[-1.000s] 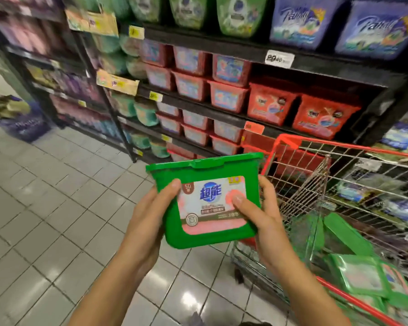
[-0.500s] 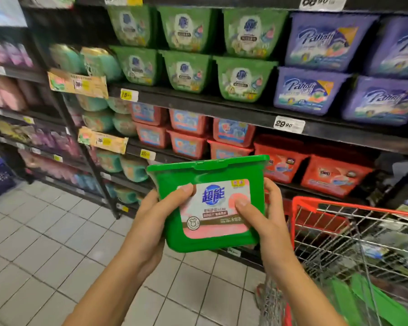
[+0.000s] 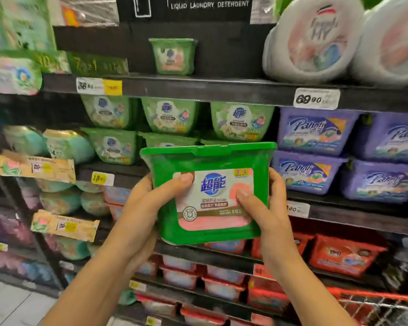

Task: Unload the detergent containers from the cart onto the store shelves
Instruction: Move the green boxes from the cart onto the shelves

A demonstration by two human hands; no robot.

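- A person holds a green detergent container [image 3: 210,161] up in front of the store shelves, upright, with its pink and white label facing them.
- The left hand [image 3: 144,208] clasps the container's left side, thumb [image 3: 184,178] pressed on the label's upper left corner and the other fingers curled behind it.
- The right hand [image 3: 266,215] grips the container's right side the same way, thumb [image 3: 243,194] laid across the label and fingers wrapped round the back.
- The container is in the air, carried by both hands and resting on no shelf.
- Directly behind the container and just above it, stacked pale green boxes [image 3: 170,116] of a like brand fill one shelf level.
- Higher above the container, a single small green box [image 3: 173,56] stands alone on the upper shelf board [image 3: 198,88], under a dark sign [image 3: 209,5] reading "LIQUID LAUNDRY DETERGENT".
- To the right of the container, purple boxes [image 3: 316,130] sit two high; above them a price tag [image 3: 316,98] reads 69.90.
- Up and to the right of the container, big white bags [image 3: 313,36] lie on the upper board.
- Below and to the right of the container, red boxes [image 3: 344,255] line a lower shelf.
- Lower still to its right, the red rim of the cart [image 3: 375,300] just shows at the corner.
- To the left of the container, blurred teal pouches [image 3: 66,144] crowd a neighbouring bay.
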